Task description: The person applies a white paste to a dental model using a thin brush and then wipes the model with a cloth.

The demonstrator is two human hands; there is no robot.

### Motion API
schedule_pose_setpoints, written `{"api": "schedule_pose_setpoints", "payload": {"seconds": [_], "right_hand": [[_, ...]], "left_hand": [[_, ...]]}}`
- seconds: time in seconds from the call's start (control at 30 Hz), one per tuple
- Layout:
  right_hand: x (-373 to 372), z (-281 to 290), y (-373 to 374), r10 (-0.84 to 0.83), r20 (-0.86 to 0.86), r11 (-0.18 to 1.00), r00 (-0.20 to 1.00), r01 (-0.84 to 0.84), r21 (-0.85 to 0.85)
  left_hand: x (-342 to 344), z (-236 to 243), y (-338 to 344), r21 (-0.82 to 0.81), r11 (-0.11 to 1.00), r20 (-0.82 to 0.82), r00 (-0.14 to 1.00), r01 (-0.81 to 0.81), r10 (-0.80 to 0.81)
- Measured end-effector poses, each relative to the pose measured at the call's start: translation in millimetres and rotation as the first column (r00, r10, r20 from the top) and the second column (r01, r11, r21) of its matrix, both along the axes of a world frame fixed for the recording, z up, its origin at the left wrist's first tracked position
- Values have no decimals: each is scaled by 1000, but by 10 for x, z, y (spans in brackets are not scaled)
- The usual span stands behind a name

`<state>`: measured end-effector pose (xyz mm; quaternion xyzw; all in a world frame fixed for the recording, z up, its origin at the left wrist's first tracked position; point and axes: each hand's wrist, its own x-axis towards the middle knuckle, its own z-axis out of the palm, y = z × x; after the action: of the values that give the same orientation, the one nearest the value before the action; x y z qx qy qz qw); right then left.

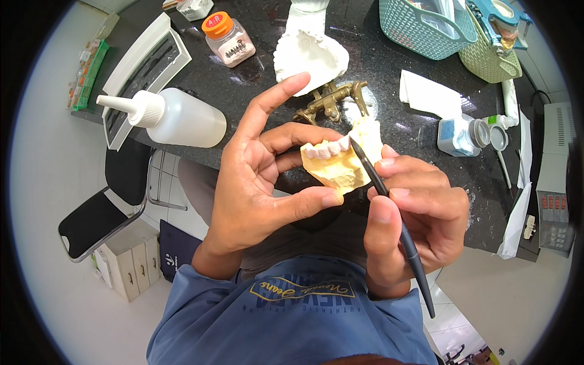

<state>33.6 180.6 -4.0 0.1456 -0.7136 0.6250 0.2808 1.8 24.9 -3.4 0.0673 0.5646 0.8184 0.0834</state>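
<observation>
Between thumb and fingers, my left hand [243, 176] grips a yellow plaster dental model [334, 170] along its left side, index finger raised. White teeth [328, 149] run along the model's upper edge. My right hand [420, 213] holds a slim black pen-like tool [398, 228], its tip on or very near the teeth. Fingers of that hand also rest by the model's right side. Just beyond, a brass-coloured articulator [331, 100] lies on the dark bench, partly hidden behind my left hand and the model. A white plaster dental cast [310, 58] sits behind it.
At left lies a white squeeze bottle [188, 118] beside a white-framed tray [143, 79]. An orange-capped jar [230, 42] stands farther back. On the right are a folded white cloth [429, 94], an open jar [461, 137] and a teal basket [426, 27]. A black chair [97, 219] stands lower left.
</observation>
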Motion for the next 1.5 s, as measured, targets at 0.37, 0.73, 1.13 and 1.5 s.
{"api": "schedule_pose_setpoints", "payload": {"seconds": [0.37,0.73,1.13,1.5], "right_hand": [[-22,-113,-10,-16,-100,988,995,1,-156],[-22,-95,2,-12,-70,999,997,9,-44],[-11,-113,-30,-39,-79,996,996,32,-88],[12,-46,-9,-18,-66,992,998,9,-127]], "left_hand": [[0,2,7,-12,1000,-9,1000,3,-4],[-1,-19,-9,-7,1000,-17,1000,8,-8],[-7,-7,-2,-7,1000,-12,1000,10,-10],[-9,-9,-8,-11,1000,-14,1000,12,-12]]}}
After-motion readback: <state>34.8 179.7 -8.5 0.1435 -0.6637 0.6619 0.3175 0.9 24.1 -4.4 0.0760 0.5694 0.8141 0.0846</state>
